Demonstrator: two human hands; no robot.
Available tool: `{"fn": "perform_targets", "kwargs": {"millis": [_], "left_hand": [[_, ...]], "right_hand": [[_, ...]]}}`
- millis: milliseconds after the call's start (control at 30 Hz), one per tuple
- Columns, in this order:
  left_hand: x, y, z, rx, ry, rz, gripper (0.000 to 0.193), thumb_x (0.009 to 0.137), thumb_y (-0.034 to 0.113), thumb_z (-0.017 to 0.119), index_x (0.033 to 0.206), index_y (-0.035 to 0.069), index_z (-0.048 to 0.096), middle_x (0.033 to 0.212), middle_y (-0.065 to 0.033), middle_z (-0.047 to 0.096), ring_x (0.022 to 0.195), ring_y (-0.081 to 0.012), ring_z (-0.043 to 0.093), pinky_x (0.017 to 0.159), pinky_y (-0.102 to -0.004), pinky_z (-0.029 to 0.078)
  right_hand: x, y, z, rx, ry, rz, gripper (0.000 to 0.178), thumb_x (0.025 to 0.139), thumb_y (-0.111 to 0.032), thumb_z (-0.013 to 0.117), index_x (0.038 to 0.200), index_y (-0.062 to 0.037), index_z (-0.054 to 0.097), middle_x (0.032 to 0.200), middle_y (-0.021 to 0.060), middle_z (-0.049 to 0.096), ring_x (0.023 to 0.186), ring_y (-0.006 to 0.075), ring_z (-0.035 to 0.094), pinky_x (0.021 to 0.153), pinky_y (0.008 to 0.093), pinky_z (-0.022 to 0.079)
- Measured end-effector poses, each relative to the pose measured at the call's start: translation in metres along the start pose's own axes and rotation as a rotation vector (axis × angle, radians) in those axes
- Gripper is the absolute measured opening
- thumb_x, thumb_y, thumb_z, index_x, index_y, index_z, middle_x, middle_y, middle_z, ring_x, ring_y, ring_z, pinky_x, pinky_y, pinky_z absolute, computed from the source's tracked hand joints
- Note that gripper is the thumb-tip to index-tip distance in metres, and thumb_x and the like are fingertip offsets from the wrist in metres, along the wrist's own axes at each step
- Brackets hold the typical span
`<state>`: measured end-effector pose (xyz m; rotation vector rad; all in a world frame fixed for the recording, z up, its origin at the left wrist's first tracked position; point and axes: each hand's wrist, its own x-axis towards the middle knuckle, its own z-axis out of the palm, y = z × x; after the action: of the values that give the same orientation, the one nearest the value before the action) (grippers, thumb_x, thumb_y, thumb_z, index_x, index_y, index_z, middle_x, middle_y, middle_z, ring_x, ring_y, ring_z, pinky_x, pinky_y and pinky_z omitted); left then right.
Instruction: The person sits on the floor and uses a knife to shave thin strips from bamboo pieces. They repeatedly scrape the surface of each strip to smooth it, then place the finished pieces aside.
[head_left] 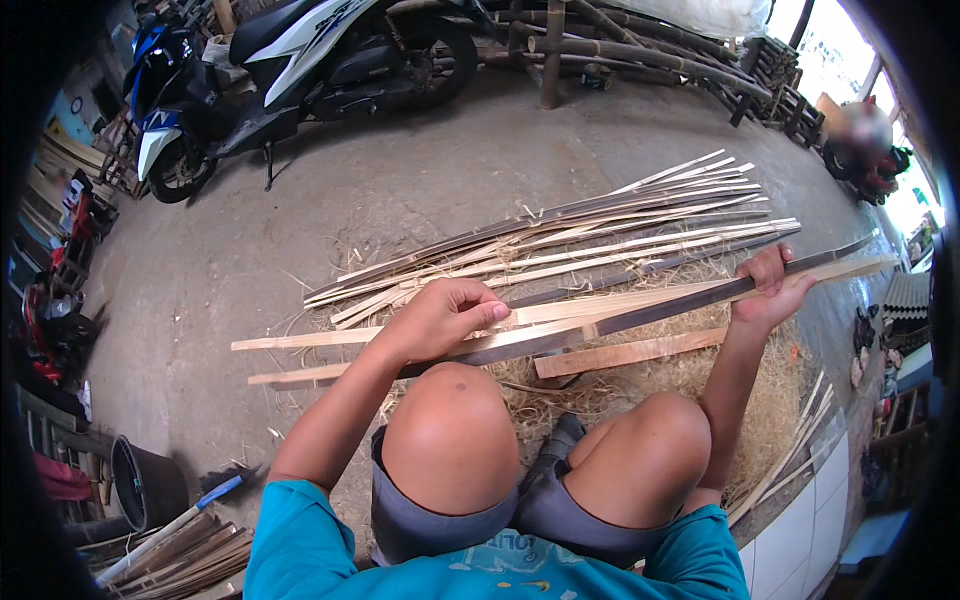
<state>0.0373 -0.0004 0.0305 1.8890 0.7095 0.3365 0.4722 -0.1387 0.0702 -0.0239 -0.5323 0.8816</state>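
Across my raised knees I hold a long bamboo strip (pixel 660 309) with a dark skin side, together with a paler split bamboo strip (pixel 560 308) lying alongside it. My right hand (pixel 770 288) wraps round both toward their far right end, fingers folded over the top. My left hand (pixel 447 318) is closed at the strips near the middle, thumb and fingertips bent at the pale one; its palm side is hidden. To the left of this hand the two ends spread apart. A flat wooden piece (pixel 640 352) lies just below the strips, between my knees and right hand.
On the concrete floor ahead lies a loose bundle of bamboo strips (pixel 560 240). Curly shavings (pixel 760 420) cover the floor at right. A scooter (pixel 330 70) stands at the back left, and a bamboo rack (pixel 640 50) beyond. A black bucket (pixel 150 485) sits lower left.
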Motion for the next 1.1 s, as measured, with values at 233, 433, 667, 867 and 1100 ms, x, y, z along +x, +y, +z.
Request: {"fn": "perform_targets", "kwargs": {"millis": [233,433,667,867,1100], "left_hand": [[0.006,-0.034,-0.032,-0.811,0.451,0.117,0.018,0.102,0.021,0.058,0.107,0.005,0.065,0.072,0.0020,0.052,0.061,-0.0089,0.052,0.060,-0.0241,0.049],[0.025,0.039,0.023,0.164,0.376,0.372,0.038,0.101,0.024,0.059,0.131,0.001,0.056,0.103,-0.0052,0.066,0.084,-0.0128,0.061,0.079,-0.0314,0.051],[0.069,0.052,0.040,0.028,-0.263,0.152,0.034,0.100,0.029,0.060,0.122,0.002,0.064,0.104,-0.0049,0.068,0.081,-0.0155,0.067,0.073,-0.0296,0.053],[0.061,0.030,0.017,-0.671,0.476,0.104,0.025,0.104,0.025,0.053,0.104,0.003,0.064,0.092,-0.0051,0.065,0.056,-0.0089,0.054,0.063,-0.0280,0.054],[-0.067,-0.041,-0.065,0.012,0.847,0.102,0.029,0.100,0.028,0.059,0.111,0.001,0.062,0.093,-0.0088,0.066,0.076,-0.0151,0.063,0.069,-0.0298,0.052]], "right_hand": [[-0.008,0.003,0.004,-0.015,-0.013,0.006,0.078,0.089,-0.082,0.032,0.089,-0.0059,0.048,0.054,-0.0052,0.027,0.042,0.0063,0.024,0.041,0.0226,0.024],[-0.010,0.008,0.002,-0.067,-0.023,-0.003,0.071,0.092,-0.076,0.037,0.090,-0.0052,0.046,0.055,-0.0053,0.027,0.043,0.0056,0.023,0.043,0.0219,0.024],[-0.008,0.041,0.017,-0.018,-0.037,0.032,0.069,0.093,-0.073,0.041,0.091,-0.0041,0.048,0.056,-0.0052,0.026,0.043,0.0059,0.023,0.042,0.0223,0.023],[-0.010,0.016,0.001,-0.054,-0.061,0.087,0.072,0.091,-0.077,0.041,0.090,-0.0048,0.050,0.057,-0.0045,0.029,0.044,0.0068,0.026,0.043,0.0231,0.025],[-0.006,-0.006,-0.032,-0.073,-0.029,0.084,0.078,0.090,-0.081,0.030,0.091,-0.0045,0.047,0.055,-0.0035,0.028,0.043,0.0077,0.027,0.041,0.0231,0.027]]}}
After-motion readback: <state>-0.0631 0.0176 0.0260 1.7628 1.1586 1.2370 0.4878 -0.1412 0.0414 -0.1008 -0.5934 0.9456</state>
